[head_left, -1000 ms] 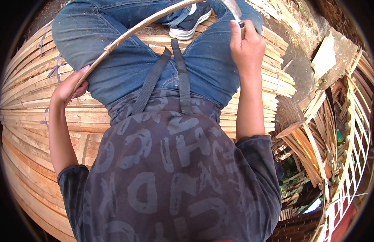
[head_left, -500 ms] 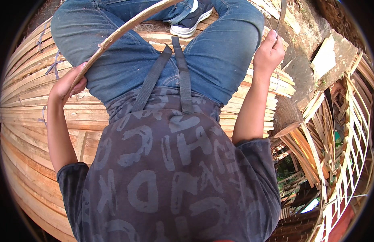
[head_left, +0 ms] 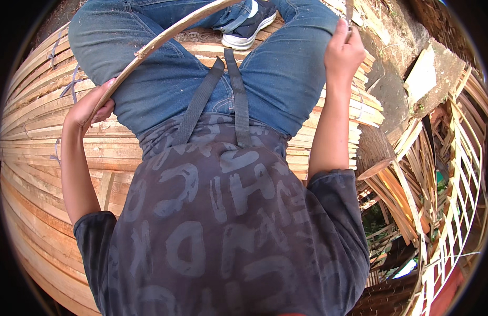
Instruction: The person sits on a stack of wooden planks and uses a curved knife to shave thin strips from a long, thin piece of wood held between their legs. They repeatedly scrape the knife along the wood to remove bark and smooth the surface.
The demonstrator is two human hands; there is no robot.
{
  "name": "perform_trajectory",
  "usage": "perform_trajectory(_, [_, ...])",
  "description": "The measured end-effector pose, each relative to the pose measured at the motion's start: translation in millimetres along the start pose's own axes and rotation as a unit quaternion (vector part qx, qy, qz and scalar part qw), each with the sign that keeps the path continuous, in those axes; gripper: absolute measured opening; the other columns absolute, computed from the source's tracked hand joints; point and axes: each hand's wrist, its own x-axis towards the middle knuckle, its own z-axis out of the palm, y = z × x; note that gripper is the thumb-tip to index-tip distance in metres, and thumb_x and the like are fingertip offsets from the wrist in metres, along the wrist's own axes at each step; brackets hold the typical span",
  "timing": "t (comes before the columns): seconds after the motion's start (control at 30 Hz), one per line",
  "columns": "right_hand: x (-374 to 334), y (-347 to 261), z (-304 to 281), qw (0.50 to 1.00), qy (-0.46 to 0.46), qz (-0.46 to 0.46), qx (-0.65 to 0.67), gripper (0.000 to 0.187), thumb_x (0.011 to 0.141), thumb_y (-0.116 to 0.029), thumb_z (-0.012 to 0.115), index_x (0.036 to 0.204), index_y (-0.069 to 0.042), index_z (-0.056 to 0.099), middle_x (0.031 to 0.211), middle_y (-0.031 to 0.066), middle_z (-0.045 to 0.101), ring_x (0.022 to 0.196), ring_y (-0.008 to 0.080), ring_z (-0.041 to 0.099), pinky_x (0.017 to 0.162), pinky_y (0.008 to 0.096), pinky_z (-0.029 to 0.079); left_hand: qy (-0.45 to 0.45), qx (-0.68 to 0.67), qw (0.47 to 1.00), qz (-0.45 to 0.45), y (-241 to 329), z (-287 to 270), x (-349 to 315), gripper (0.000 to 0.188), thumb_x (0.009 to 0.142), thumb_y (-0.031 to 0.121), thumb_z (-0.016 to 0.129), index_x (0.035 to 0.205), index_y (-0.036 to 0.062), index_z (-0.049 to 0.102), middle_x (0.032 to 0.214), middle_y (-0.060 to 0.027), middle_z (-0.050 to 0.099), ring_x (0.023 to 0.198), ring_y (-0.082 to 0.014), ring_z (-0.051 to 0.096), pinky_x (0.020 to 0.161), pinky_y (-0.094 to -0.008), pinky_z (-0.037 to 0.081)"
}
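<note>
My left hand (head_left: 94, 108) is closed around the lower end of a long wooden strip (head_left: 167, 36), beside my left thigh. From there the strip slants up and right over my jeans and leaves the view at the top. My right hand (head_left: 345, 57), raised by my right knee, is a closed fist around a narrow knife (head_left: 350, 10). Only a thin part of the knife shows above the fingers; its handle is hidden in the hand and its tip is out of view.
Beneath me lie bundled wooden slats (head_left: 38, 126) with purple ties. To the right are a sawn log (head_left: 378, 167), thin loose strips (head_left: 399, 203) and a pale woven lattice (head_left: 457, 210). A light wood piece (head_left: 422, 73) rests on stone. My shoe (head_left: 249, 26) is ahead.
My right hand has moved up and slightly left, with the knife turning to a narrower view. My left hand and the wooden strip have hardly shifted.
</note>
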Motion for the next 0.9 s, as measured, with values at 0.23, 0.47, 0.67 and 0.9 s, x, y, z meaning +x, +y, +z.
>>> perform_trajectory(0.23, [19,109,-106,0.942,0.155,0.252,0.158,0.044,0.101,-0.031,0.044,0.065,-0.007,0.041,0.051,-0.0018,0.038,0.041,0.0079,0.033,0.037,0.0248,0.025,-0.038,0.030,0.997,0.053,-18,-13,12,0.061,0.097,0.059,0.040,0.053,0.0164,0.037,0.040,0.0035,0.030,0.036,-0.0066,0.026,0.036,-0.0238,0.019])
perform_trajectory(0.47, [-24,7,-45,0.995,0.030,0.037,0.090,0.039,0.098,-0.025,0.055,0.069,-0.001,0.047,0.053,0.0004,0.038,0.052,0.0092,0.033,0.047,0.0291,0.029,0.002,0.128,0.990,0.063,-13,-11,9,0.060,0.094,0.059,0.047,0.054,0.0154,0.039,0.042,0.0031,0.033,0.037,-0.0066,0.027,0.037,-0.0243,0.023])
perform_trajectory(0.67, [-41,-12,-20,0.972,-0.030,0.090,0.217,0.039,0.098,-0.026,0.057,0.069,-0.001,0.047,0.052,0.0007,0.038,0.051,0.0085,0.032,0.046,0.0276,0.029,0.245,0.070,0.957,0.138,-25,35,2,0.061,0.092,0.051,0.060,0.052,0.0080,0.043,0.045,0.0014,0.038,0.042,-0.0082,0.037,0.040,-0.0273,0.030])
perform_trajectory(0.9, [-46,-18,-30,0.979,-0.111,0.060,0.162,0.039,0.099,-0.028,0.055,0.070,-0.002,0.051,0.055,-0.0010,0.040,0.052,0.0073,0.035,0.048,0.0258,0.030,0.333,0.200,0.894,0.222,-29,47,4,0.069,0.091,0.043,0.064,0.045,-0.0035,0.041,0.042,-0.0030,0.029,0.042,-0.0089,0.030,0.039,-0.0339,0.024])
